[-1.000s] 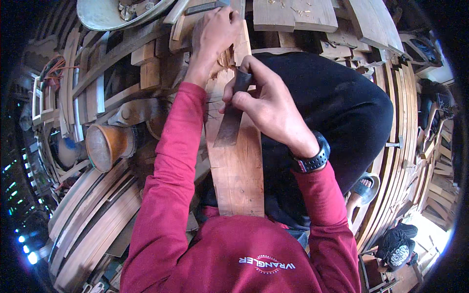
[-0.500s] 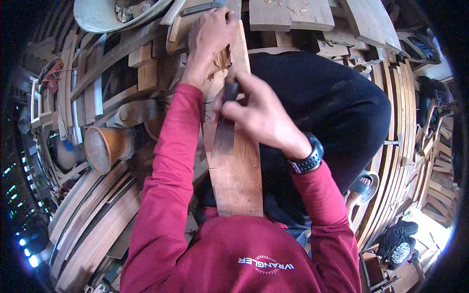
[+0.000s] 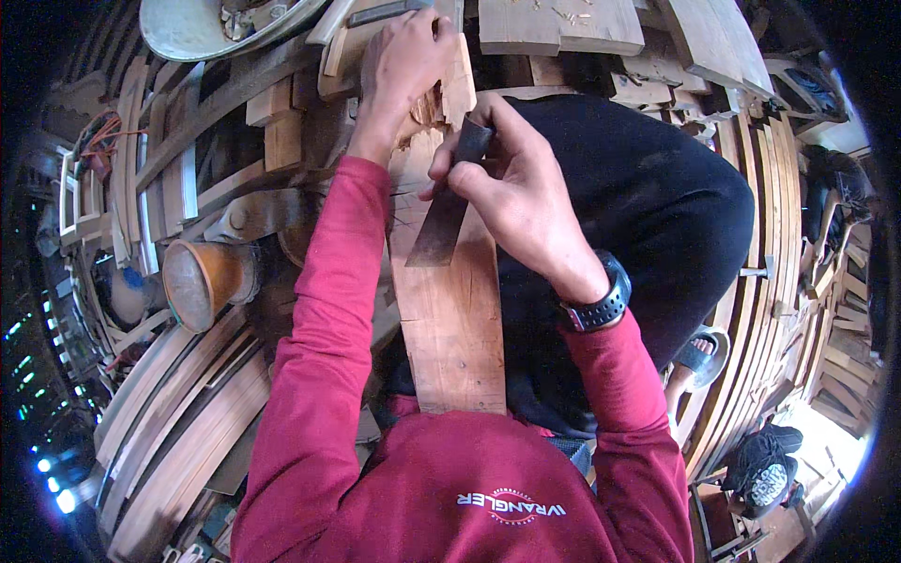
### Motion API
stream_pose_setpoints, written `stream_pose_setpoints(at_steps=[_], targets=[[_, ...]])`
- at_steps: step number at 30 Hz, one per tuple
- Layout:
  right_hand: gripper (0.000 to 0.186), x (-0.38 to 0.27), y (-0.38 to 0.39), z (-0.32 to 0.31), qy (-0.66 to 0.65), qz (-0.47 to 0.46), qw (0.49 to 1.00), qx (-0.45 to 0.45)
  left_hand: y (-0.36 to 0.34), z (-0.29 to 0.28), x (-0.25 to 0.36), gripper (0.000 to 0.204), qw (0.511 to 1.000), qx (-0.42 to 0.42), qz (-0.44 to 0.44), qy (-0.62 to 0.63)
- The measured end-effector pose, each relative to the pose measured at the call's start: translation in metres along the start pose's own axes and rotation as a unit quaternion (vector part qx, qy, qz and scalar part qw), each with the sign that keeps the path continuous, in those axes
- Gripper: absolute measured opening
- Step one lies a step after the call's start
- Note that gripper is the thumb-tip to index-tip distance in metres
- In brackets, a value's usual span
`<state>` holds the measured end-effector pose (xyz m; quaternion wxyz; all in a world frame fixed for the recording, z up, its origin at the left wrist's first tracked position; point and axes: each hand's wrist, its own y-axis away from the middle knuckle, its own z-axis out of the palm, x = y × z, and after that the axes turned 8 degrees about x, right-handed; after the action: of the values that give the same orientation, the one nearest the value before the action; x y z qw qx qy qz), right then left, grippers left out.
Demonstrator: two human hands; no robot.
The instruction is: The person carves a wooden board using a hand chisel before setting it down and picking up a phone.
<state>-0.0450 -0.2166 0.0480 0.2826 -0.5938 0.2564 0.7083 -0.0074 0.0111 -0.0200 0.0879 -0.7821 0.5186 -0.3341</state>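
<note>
A long pale wooden board (image 3: 450, 328) runs away from my body, with a rough, splintered hollow near its far part. My left hand (image 3: 405, 70) lies over the far end of the board, its fingers curled down; what the fingertips grip is partly hidden. My right hand (image 3: 521, 192), with a black watch on the wrist, pinches a flat dark metal blade (image 3: 443, 220) between thumb and fingers. The blade slants over the board, its broad end toward me. Whether it touches the wood I cannot tell.
An orange-brown bucket (image 3: 202, 277) and curved wooden strips (image 3: 188, 422) are at the left. Thick planks (image 3: 563, 26) bearing shavings lie at the far side. A pale basin (image 3: 178, 28) stands far left. Long stacked boards (image 3: 751, 310) and a sandalled foot (image 3: 696, 357) are at the right.
My right hand has shifted slightly right, and the blade's broad end has moved away from my body. The blade's upper end shows more now. My left hand has barely moved.
</note>
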Motion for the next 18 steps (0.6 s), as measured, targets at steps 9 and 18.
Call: stream_pose_setpoints(at_steps=[9,18], targets=[[0.02,-0.005,0.0,0.003,0.1,0.016,0.994,0.035,-0.001,-0.001,0.002,0.041,1.0,-0.019,-0.012,-0.004],[0.028,0.0,-0.002,-0.002,0.009,-0.052,0.996,0.069,0.001,0.0,0.007,0.041,1.0,-0.003,-0.029,0.0]])
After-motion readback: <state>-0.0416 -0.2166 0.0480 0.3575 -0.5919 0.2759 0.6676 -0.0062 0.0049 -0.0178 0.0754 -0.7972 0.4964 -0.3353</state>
